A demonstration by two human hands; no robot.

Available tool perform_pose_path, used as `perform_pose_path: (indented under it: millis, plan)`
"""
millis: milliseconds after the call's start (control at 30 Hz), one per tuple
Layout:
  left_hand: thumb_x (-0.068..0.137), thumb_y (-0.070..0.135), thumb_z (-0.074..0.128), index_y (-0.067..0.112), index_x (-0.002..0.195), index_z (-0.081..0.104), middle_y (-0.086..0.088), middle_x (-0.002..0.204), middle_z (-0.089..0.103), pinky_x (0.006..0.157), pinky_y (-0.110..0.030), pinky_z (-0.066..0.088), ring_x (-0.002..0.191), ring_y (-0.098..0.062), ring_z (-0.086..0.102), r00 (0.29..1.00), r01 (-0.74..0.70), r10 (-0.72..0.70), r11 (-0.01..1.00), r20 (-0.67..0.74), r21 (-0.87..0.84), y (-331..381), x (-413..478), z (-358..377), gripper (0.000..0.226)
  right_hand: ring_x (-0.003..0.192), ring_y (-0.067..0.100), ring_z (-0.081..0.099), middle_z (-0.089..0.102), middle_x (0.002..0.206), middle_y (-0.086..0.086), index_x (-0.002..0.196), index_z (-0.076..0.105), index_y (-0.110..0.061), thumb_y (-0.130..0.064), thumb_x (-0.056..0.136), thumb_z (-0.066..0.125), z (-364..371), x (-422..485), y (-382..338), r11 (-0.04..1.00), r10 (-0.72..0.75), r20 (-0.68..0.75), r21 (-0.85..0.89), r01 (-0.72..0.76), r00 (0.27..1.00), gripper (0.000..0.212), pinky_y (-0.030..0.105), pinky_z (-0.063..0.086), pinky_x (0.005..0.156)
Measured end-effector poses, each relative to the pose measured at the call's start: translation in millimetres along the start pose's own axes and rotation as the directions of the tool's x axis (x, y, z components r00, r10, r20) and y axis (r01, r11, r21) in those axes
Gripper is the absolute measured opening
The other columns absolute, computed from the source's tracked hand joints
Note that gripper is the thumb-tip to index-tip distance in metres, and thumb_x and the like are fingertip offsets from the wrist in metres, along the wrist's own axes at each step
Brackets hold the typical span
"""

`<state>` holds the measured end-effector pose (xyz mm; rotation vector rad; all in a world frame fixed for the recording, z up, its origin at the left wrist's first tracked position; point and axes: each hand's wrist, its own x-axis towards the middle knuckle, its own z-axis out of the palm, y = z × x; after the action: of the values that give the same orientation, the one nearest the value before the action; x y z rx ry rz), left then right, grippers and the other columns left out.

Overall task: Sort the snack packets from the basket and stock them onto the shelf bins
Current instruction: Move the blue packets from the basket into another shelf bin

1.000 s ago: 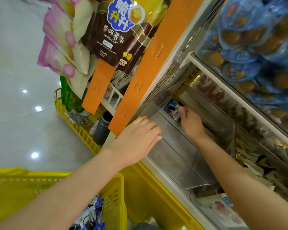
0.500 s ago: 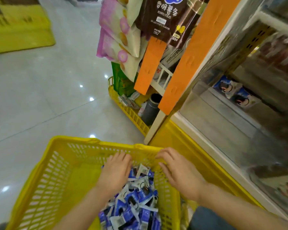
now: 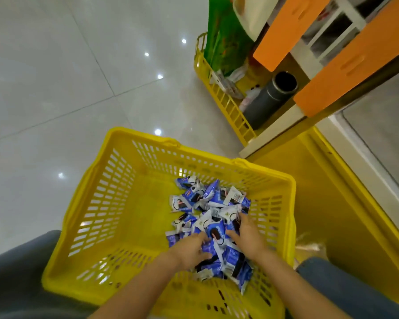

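Note:
A yellow plastic basket (image 3: 115, 185) sits on the floor below me, holding a heap of several blue-and-white snack packets (image 3: 207, 199) in its right half. My left hand (image 3: 189, 249) is pressed into the near side of the heap, fingers curled around packets. My right hand (image 3: 249, 238) lies on the heap's right side, fingers spread down among the packets. Whether either hand has a firm hold on a packet is hidden by the fingers. The shelf's clear bin (image 3: 382, 125) shows only at the right edge.
A second yellow basket (image 3: 219, 97) stands at the shelf's end, with a green bag (image 3: 226, 40) and a dark cylinder (image 3: 270, 100) in it. Orange strips (image 3: 355, 63) hang from the shelf. The yellow shelf base (image 3: 327, 192) runs along the right. White tiled floor lies to the left.
Both hands have come down from the shelf bin into the basket and now dig into the packet heap. My view has tipped downward, away from the shelf.

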<state>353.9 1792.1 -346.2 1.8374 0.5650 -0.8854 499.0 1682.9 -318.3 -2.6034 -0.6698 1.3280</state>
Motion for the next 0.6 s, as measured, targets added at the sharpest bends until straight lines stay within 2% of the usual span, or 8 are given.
perform_pose_path:
  millis: [133, 233, 300, 333, 367, 400, 533, 600]
  plan:
    - [0.087, 0.03, 0.064, 0.018, 0.126, 0.04, -0.009, 0.123, 0.054, 0.083, -0.033, 0.045, 0.107, -0.024, 0.055, 1.0, 0.014, -0.013, 0.999, 0.014, -0.035, -3.9, 1.9, -4.6, 0.047, 0.131, 0.027, 0.041, 0.04, 0.145, 0.011, 0.144, 0.027, -0.006, -0.037, 0.087, 0.063, 1.9, 7.3, 2.0, 0.999, 0.038, -0.024, -0.016, -0.038, 0.999, 0.074, 0.033, 0.037, 0.104]
    - [0.088, 0.031, 0.063, 0.012, 0.129, 0.045, -0.014, 0.119, 0.054, 0.081, -0.031, 0.042, 0.106, -0.026, 0.054, 1.0, 0.02, -0.021, 0.999, -0.004, -0.048, -4.4, -3.3, -12.2, 0.049, 0.117, 0.029, 0.053, 0.052, 0.132, 0.015, 0.135, 0.039, -0.004, -0.029, 0.083, 0.07, 1.7, 11.1, -0.3, 0.994, 0.086, -0.048, 0.077, -0.082, 0.995, 0.065, 0.037, 0.047, 0.095]
    - [0.089, 0.029, 0.061, 0.007, 0.101, 0.056, -0.018, 0.09, 0.053, 0.071, -0.036, 0.04, 0.082, -0.024, 0.055, 0.998, 0.008, -0.015, 0.992, -0.057, -0.124, -3.6, -8.7, -19.1, 0.025, 0.106, 0.027, 0.058, 0.057, 0.125, 0.016, 0.126, 0.045, -0.004, -0.023, 0.083, 0.07, 2.4, 8.8, -2.6, 0.988, 0.089, -0.121, 0.139, -0.072, 0.989, 0.053, 0.035, 0.049, 0.085]
    - [0.09, 0.026, 0.06, 0.012, 0.082, 0.05, -0.012, 0.074, 0.043, 0.063, -0.034, 0.035, 0.066, -0.018, 0.047, 0.996, 0.0, -0.016, 0.983, -0.088, -0.183, -2.8, -11.4, -22.9, 0.019, 0.099, 0.024, 0.059, 0.058, 0.122, 0.014, 0.123, 0.045, -0.006, -0.021, 0.084, 0.068, 2.2, 6.7, -3.6, 0.987, 0.079, -0.171, 0.155, -0.053, 0.982, 0.047, 0.032, 0.048, 0.079]
    - [0.091, 0.022, 0.058, 0.016, 0.073, 0.041, -0.006, 0.068, 0.034, 0.059, -0.03, 0.03, 0.059, -0.015, 0.037, 0.991, 0.002, -0.034, 0.97, -0.126, -0.245, -2.0, -13.4, -26.6, 0.026, 0.093, 0.02, 0.058, 0.059, 0.12, 0.011, 0.12, 0.045, -0.01, -0.02, 0.085, 0.067, 1.3, 3.5, -5.2, 0.985, 0.068, -0.217, 0.171, -0.031, 0.974, 0.042, 0.028, 0.046, 0.073]
    - [0.091, 0.019, 0.056, 0.016, 0.074, 0.038, -0.003, 0.069, 0.034, 0.057, -0.028, 0.029, 0.06, -0.015, 0.034, 0.984, 0.013, -0.066, 0.952, -0.164, -0.305, -0.6, -15.9, -30.4, 0.025, 0.091, 0.018, 0.057, 0.06, 0.119, 0.009, 0.119, 0.045, -0.012, -0.021, 0.086, 0.067, -0.7, -0.1, -7.8, 0.98, 0.061, -0.257, 0.199, -0.009, 0.964, 0.041, 0.025, 0.044, 0.072]
    - [0.096, 0.018, 0.047, 0.016, 0.093, 0.037, 0.001, 0.078, 0.047, 0.057, -0.024, 0.037, 0.065, -0.011, 0.046, 0.907, 0.025, -0.267, 0.806, -0.325, -0.592, 15.6, -22.2, -41.7, 0.01, 0.112, 0.018, 0.055, 0.056, 0.128, 0.007, 0.128, 0.047, -0.009, -0.029, 0.085, 0.067, -10.0, -15.3, -26.5, 0.887, 0.075, -0.31, 0.455, 0.078, 0.948, 0.052, 0.025, 0.045, 0.09]
    - [0.097, 0.022, 0.045, 0.02, 0.098, 0.038, 0.006, 0.086, 0.048, 0.059, -0.026, 0.04, 0.07, -0.009, 0.047, 0.897, -0.007, -0.311, 0.699, -0.313, -0.715, 29.9, -26.3, -44.5, 0.007, 0.12, 0.023, 0.051, 0.058, 0.119, 0.0, 0.124, 0.052, -0.01, -0.028, 0.088, 0.063, -15.6, -26.4, -39.4, 0.809, 0.048, -0.289, 0.573, 0.132, 0.956, 0.042, 0.031, 0.046, 0.096]
